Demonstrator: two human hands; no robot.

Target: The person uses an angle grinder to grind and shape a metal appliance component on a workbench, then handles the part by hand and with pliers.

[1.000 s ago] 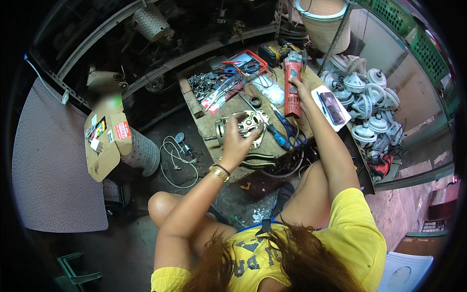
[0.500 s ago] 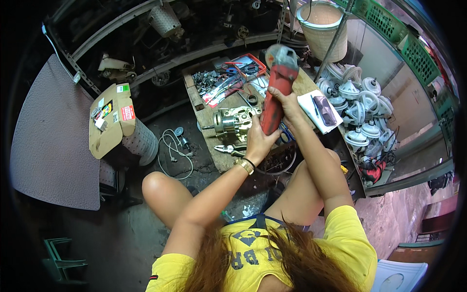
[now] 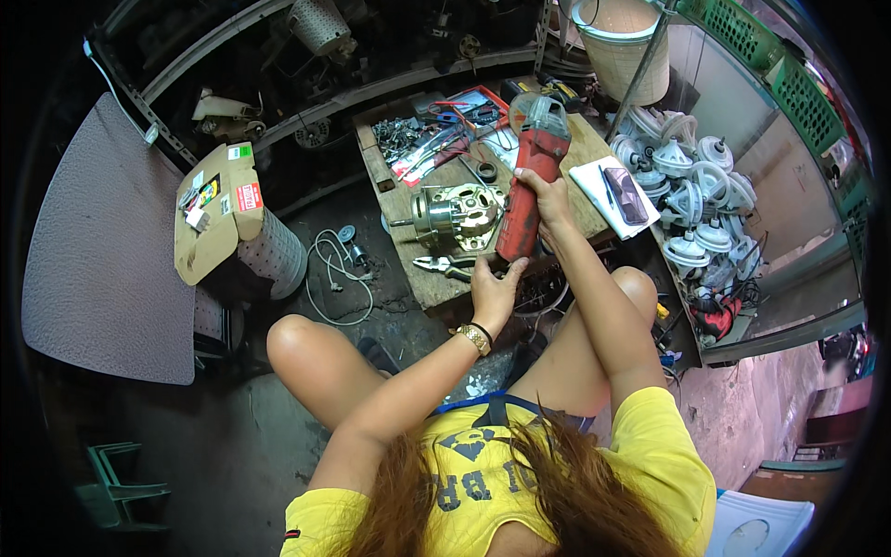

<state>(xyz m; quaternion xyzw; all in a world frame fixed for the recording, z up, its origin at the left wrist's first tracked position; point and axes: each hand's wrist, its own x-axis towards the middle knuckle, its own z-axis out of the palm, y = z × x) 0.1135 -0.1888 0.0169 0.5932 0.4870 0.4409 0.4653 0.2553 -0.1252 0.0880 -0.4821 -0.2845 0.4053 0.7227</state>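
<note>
A worn red angle grinder [image 3: 531, 200] with a grey head is held above the low wooden bench, head pointing away from me. My right hand [image 3: 549, 206] is closed round the middle of its body. At its near end my left hand [image 3: 495, 295] is closed against the tail, some fingers hidden; a gold watch and dark band circle that wrist. Left of the grinder lies a metal motor [image 3: 450, 218] with a shaft, its housing partly open. Pliers [image 3: 445, 266] with dark handles rest in front of it, near my left hand.
Screws and tools fill the back of the bench [image 3: 418, 288], near a red-rimmed tray [image 3: 478, 110]. A phone [image 3: 626, 197] lies on white paper at right, beside piled white plastic parts [image 3: 691, 190]. An opened carton [image 3: 213, 246] on a perforated drum and a coiled cord [image 3: 339, 278] stand left.
My left hand has slid down from the grinder's lower body to its near end. The grinder has swung slightly and its head appears steadier. My view has shifted a little.
</note>
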